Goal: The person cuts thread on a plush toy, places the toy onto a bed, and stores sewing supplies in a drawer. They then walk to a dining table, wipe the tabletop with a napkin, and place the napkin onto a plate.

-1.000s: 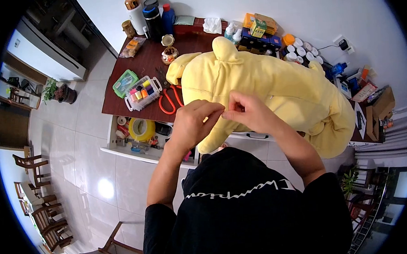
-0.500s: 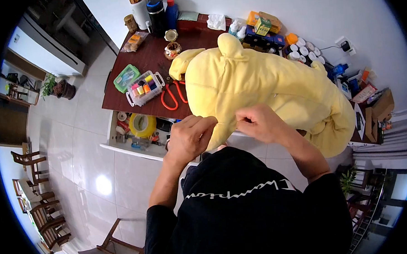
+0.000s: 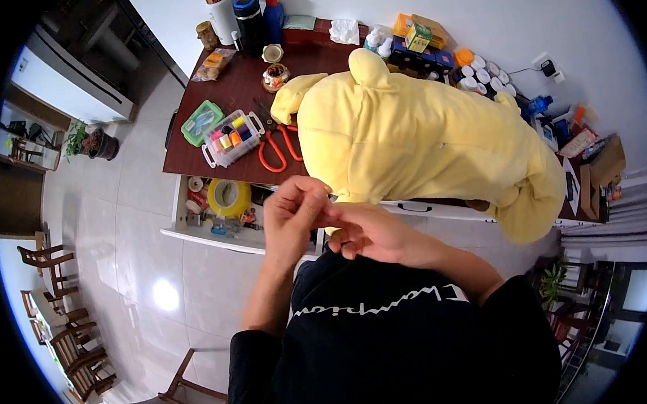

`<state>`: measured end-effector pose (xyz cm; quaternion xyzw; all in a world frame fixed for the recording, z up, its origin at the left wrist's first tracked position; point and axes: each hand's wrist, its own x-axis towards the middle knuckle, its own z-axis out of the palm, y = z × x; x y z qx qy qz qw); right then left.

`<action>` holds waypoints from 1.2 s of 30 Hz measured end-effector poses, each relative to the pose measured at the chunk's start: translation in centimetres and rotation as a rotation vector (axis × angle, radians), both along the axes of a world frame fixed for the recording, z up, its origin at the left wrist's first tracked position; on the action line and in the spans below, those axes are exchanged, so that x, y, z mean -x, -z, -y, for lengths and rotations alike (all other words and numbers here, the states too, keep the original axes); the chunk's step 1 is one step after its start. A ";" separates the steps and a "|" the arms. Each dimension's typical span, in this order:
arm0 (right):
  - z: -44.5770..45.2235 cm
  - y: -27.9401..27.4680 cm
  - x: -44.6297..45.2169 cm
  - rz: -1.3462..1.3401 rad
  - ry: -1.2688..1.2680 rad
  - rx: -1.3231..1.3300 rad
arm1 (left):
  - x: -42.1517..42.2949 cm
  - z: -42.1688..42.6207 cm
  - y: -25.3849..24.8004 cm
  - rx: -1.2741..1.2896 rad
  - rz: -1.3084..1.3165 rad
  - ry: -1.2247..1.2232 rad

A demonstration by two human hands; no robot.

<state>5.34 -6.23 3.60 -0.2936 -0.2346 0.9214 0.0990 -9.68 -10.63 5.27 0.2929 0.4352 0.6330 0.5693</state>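
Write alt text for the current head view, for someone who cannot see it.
The left hand, fingertips pinched, and the right hand come together before a large yellow plush item on a dark red desk; anything held is too small to see. Beside it lie red-handled scissors and a box of colourful thread spools, above an open drawer.

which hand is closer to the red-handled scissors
Left. The left hand is just below the red-handled scissors in view; the right hand sits farther away, lower and to the right.
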 end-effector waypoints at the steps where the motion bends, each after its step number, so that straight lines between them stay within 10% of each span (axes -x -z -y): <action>1: -0.1 1.1 0.7 -0.180 0.060 0.159 | -0.1 0.4 0.1 -0.075 -0.022 0.020; 24: -2.2 0.7 -2.4 -0.227 0.651 0.308 | 1.9 2.6 6.2 -0.013 0.125 0.026; 36: -0.6 -1.0 -4.4 0.133 0.881 -0.374 | 0.9 4.0 9.8 0.144 0.149 0.357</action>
